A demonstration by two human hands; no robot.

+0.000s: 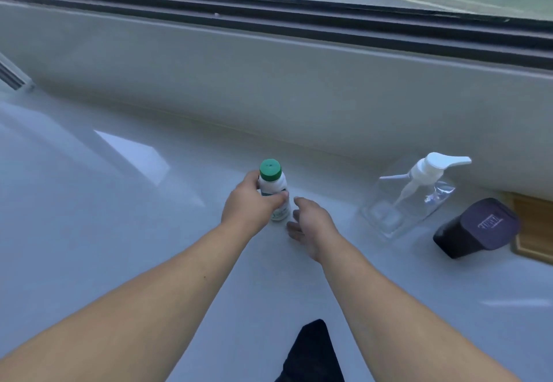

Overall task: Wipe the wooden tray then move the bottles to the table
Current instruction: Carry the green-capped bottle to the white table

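Observation:
A small white bottle with a green cap (273, 185) stands upright on the white table (119, 232). My left hand (251, 202) is wrapped around its body. Just right of the bottle's base my right hand (311, 226) hovers with fingers spread and nothing in it. A clear pump bottle (410, 196) with a white pump head stands on the table to the right. Beside it is a dark purple container (475, 229), tilted. At the right edge only a corner of the wooden tray (535, 226) shows.
A pale wall and window sill (269, 61) run along the back of the table, with a dark window frame above. A dark piece of cloth or clothing (314, 354) shows at the bottom middle.

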